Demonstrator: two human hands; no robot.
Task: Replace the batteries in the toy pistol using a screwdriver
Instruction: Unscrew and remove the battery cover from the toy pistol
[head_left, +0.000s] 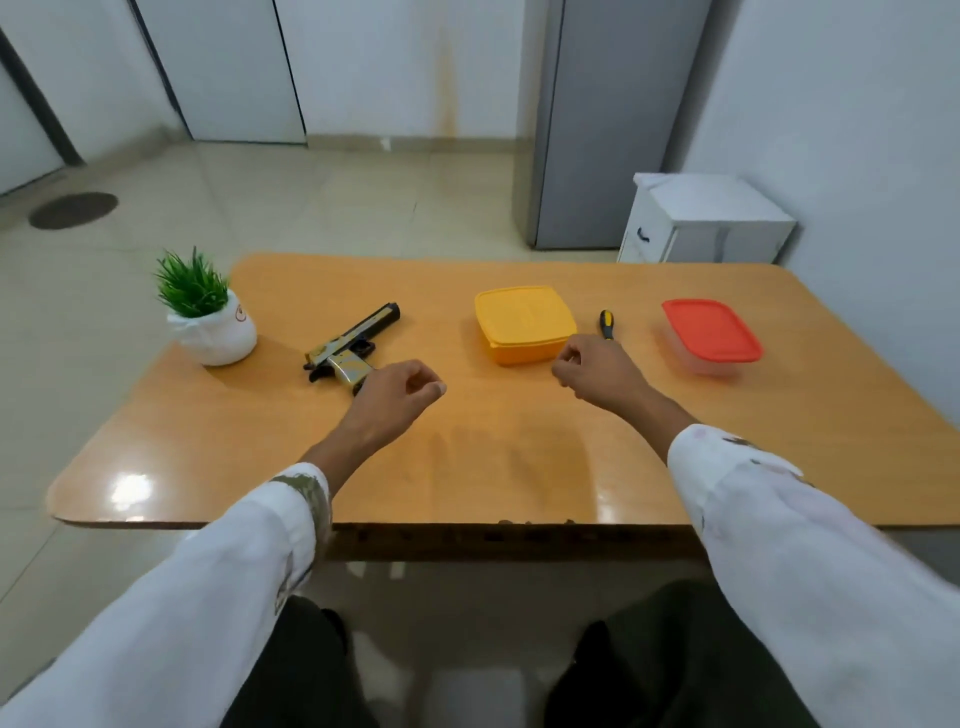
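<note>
The toy pistol (349, 341), black with a gold and grey pattern, lies flat on the orange table (467, 457), its barrel pointing to the far right. My left hand (397, 397) hovers just right of its grip, fingers loosely curled, holding nothing. A screwdriver (606, 323) with a black and yellow handle lies between two boxes. My right hand (597, 371) hangs in front of it, fingers loosely curled and empty, hiding the tool's near end. No batteries are visible.
A shut yellow box (524, 322) stands mid-table. A clear box with a red lid (711, 332) stands at the right. A small potted plant (208, 317) sits at the far left corner. A white cabinet (706, 221) stands behind the table.
</note>
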